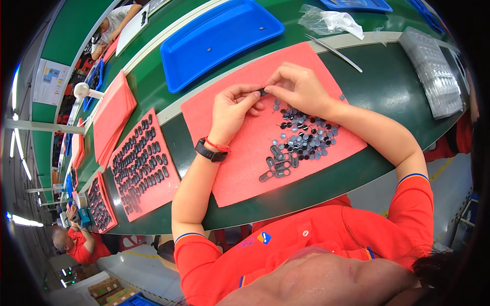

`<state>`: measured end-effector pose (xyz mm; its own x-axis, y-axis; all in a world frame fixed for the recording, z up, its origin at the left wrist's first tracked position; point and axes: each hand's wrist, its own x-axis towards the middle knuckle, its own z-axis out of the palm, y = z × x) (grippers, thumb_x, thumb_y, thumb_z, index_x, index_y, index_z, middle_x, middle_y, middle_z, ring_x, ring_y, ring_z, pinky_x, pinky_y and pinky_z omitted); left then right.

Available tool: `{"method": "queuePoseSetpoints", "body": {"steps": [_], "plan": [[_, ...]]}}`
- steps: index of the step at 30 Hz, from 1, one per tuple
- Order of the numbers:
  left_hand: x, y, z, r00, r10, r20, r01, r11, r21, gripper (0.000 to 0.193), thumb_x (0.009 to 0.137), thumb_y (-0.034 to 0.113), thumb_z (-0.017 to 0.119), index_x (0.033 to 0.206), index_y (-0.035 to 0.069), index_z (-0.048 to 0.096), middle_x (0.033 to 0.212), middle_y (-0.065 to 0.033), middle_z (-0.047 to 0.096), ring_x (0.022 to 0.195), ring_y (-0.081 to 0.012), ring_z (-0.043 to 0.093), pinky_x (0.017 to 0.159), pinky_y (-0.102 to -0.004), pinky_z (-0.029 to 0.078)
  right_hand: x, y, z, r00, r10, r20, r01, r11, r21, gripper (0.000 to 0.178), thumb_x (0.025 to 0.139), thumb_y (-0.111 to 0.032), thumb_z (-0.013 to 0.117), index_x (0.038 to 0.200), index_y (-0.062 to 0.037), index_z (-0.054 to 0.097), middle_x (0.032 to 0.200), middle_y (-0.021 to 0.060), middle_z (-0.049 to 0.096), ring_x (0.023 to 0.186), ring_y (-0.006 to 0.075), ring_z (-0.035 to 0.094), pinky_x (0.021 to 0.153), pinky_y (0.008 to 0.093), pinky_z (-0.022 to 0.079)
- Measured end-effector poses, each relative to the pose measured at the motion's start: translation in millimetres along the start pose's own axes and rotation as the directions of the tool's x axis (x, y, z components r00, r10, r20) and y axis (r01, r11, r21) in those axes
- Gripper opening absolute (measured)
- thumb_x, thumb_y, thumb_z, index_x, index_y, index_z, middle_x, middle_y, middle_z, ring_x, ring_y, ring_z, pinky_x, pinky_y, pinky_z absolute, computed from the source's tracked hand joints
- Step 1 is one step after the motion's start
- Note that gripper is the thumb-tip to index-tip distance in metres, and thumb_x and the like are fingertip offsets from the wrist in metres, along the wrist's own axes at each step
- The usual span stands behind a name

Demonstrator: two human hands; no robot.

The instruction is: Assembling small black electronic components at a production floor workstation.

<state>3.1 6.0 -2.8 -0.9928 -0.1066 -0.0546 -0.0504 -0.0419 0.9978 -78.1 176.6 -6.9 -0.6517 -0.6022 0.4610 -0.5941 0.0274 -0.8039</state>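
Note:
Over a pink foam sheet [229, 173] my two hands meet, fingertips together. A small black part [263, 92] shows between them. My left hand [232, 112], with a dark wristband, pinches its left end. My right hand [301, 91] has thumb and fingers closed at its other end. Much of the part is hidden by the fingers. Just below my right hand lies a loose heap of small round discs [309, 137], some grey and some glossy black. Nearer to me on the foam are several black oval pieces with a ring-shaped end [280, 167].
A blue tray [178, 76] with a couple of small discs stands beyond the foam. To the left, another pink sheet [171, 176] carries rows of black oval parts. Metal tweezers [337, 53], a crumpled clear bag [329, 21] and stacked clear plastic trays [431, 71] lie at the right.

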Motion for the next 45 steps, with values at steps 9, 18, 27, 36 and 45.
{"method": "queuePoseSetpoints", "body": {"steps": [9,18,27,36,45], "plan": [[0.4,-0.1,0.2,1.000,-0.006,0.001,0.006,1.000,-0.001,0.019,0.083,0.005,0.057,0.099,-0.006,0.058,0.078,-0.0097,0.063,0.065,-0.0113,0.062,0.054,-0.0193,0.049,-1.0,1.9,1.9,0.992,-0.125,0.026,0.126,0.989,-0.079,0.008,0.078,-0.006,0.064,0.078,0.0004,0.059,0.075,0.0053,0.056,0.055,0.0114,0.057,0.049,0.0222,0.044],[0.0,-0.6,0.3,1.000,-0.004,0.005,0.004,1.000,0.018,0.020,0.083,0.005,0.058,0.099,-0.005,0.059,0.075,-0.0088,0.063,0.063,-0.0104,0.061,0.052,-0.0185,0.048,-1.1,-2.0,2.6,0.994,0.106,0.029,-0.108,0.991,0.075,0.009,0.076,-0.008,0.064,0.076,-0.0002,0.060,0.071,0.0063,0.058,0.061,0.0115,0.056,0.054,0.0248,0.045],[0.5,-1.1,-1.0,1.000,-0.009,-0.001,0.009,0.999,0.041,0.021,0.083,0.006,0.058,0.101,-0.005,0.059,0.078,-0.0092,0.063,0.066,-0.0111,0.061,0.054,-0.0187,0.047,0.1,-3.9,2.3,0.995,0.097,0.024,-0.097,0.995,-0.018,0.010,0.076,-0.009,0.064,0.075,-0.0003,0.060,0.071,0.0067,0.058,0.061,0.0130,0.056,0.054,0.0252,0.045],[-0.4,-2.4,0.7,1.000,0.004,0.001,-0.004,0.999,0.032,0.019,0.082,0.006,0.059,0.099,-0.004,0.059,0.076,-0.0084,0.063,0.065,-0.0105,0.061,0.053,-0.0184,0.047,-1.5,-3.5,3.8,0.998,0.063,-0.003,-0.063,0.998,-0.018,0.011,0.076,-0.011,0.065,0.074,-0.0013,0.059,0.071,0.0078,0.058,0.060,0.0162,0.057,0.054,0.0279,0.045],[-0.7,-2.0,1.8,0.999,0.004,-0.034,-0.001,0.996,0.093,0.015,0.081,0.006,0.059,0.092,-0.003,0.061,0.067,-0.0056,0.061,0.054,-0.0067,0.056,0.047,-0.0173,0.044,-2.0,3.3,6.8,1.000,-0.010,0.012,0.012,0.991,-0.130,0.011,0.076,-0.006,0.065,0.073,-0.0003,0.056,0.072,0.0061,0.055,0.055,0.0106,0.055,0.050,0.0239,0.043]]}}
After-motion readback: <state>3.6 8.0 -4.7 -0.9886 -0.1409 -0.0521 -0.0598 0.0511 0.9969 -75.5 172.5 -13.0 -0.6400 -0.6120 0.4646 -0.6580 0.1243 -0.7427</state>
